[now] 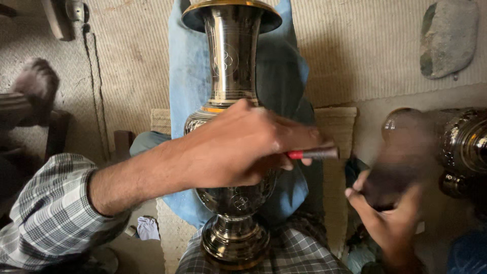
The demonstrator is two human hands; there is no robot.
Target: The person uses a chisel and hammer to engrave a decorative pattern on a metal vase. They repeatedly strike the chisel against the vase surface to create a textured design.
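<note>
The floor (395, 127) was covered with a pale woven mat (355, 45). A flat grey stone (449, 38) lay on the mat at the top right. A thin dark cord (96, 81) ran down the mat on the left. A small white rag (148, 228) lay low on the floor. The light was soft and dim.

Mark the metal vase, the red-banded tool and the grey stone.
metal vase (232, 56): head view, on its neck.
red-banded tool (317, 153): head view, on its dark shaft.
grey stone (449, 38): head view, on its middle.
</note>
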